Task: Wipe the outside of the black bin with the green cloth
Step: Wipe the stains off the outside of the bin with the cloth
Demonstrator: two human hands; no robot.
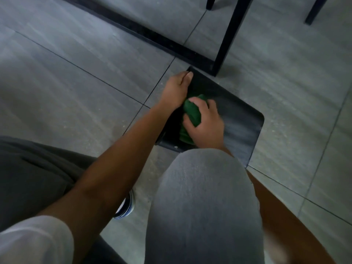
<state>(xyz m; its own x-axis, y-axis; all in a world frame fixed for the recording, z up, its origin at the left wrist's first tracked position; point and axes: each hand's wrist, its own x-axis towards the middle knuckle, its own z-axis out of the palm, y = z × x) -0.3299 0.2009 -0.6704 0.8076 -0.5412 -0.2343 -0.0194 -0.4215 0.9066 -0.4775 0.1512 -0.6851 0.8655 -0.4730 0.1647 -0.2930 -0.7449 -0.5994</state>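
Right hand presses green cloth onto black bin; left hand steadies it

Bare forearms, a short white sleeve, grey trousers, a blue-and-white striped shoe.

Head camera — looking steeply down, close over the floor.

cloth on bin
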